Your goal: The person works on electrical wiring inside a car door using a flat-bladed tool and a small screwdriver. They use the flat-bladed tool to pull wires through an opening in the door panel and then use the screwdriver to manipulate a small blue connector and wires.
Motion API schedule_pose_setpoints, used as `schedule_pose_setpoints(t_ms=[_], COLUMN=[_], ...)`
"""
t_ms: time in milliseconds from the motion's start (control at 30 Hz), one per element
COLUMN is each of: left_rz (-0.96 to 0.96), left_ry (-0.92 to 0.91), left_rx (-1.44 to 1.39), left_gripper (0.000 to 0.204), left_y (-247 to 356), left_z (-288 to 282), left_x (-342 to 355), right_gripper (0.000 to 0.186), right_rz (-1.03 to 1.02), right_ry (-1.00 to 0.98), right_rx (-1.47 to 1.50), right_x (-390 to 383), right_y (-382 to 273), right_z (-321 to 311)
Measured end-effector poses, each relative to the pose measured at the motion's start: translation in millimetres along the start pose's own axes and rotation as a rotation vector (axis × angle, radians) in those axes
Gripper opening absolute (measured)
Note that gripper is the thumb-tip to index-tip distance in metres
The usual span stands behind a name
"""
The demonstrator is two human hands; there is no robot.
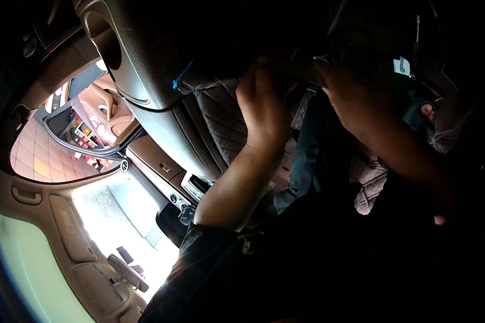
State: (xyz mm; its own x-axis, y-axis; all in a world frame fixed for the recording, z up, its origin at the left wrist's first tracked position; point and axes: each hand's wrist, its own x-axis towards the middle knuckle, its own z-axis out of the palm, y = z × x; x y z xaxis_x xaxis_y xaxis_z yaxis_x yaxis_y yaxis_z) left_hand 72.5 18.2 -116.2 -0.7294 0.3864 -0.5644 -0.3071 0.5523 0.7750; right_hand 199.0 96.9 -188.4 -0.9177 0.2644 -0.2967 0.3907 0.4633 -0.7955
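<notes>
Both of my forearms reach into deep shadow in the car cabin. My left hand [261, 105] is closed, its fingers curled at the top of a dark shape beside a quilted dark brown cover [218, 116]. To its right, my right hand [337, 86] is bent inward with its fingers closed. A dark piece seems to run between the two hands, but shadow hides what it is. A small yellowish bit [320, 57] shows by the right fingertips. A blue strip [184, 75] sticks out at the quilted cover's edge.
A seat [159, 81] with smooth panels fills the upper left. Beyond it are an open car door [105, 107], the dashboard [156, 161] and the rear-view mirror [127, 273]. A white tag [401, 66] hangs at right. Quilted matting [371, 188] lies below my right forearm.
</notes>
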Motion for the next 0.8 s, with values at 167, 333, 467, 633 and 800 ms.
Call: schedule_pose_setpoints(t_ms=[167, 333, 467, 633, 800], left_rz=[0.041, 0.031, -0.028, -0.051, -0.067], left_ry=[0.061, -0.016, -0.024, 0.031, 0.09], left_rx=[0.016, 0.097, 0.008, -0.021, -0.146], left_gripper=[0.045, 0.047, 0.046, 0.045, 0.046], left_y=[-1.4, 2.6, 1.5, 6.8, 3.4], left_z=[4.3, -2.7, -0.3, 0.9, 20.7], left_x=[-1.8, -0.2, -3.1, -7.4, -17.4], right_gripper=[0.024, 0.022, 0.022, 0.018, 0.019], right_rz=[-0.004, -0.07, -0.085, -0.107, -0.167], right_ry=[0.029, 0.041, -0.004, -0.102, -0.083], right_rx=[0.03, 0.008, -0.016, -0.041, -0.172], right_x=[-13.8, -13.5, -16.7, -7.9, -8.8], right_y=[8.2, 8.5, 9.4, 1.6, 0.2], right_z=[-12.6, -17.8, -31.5, -47.3, -56.0])
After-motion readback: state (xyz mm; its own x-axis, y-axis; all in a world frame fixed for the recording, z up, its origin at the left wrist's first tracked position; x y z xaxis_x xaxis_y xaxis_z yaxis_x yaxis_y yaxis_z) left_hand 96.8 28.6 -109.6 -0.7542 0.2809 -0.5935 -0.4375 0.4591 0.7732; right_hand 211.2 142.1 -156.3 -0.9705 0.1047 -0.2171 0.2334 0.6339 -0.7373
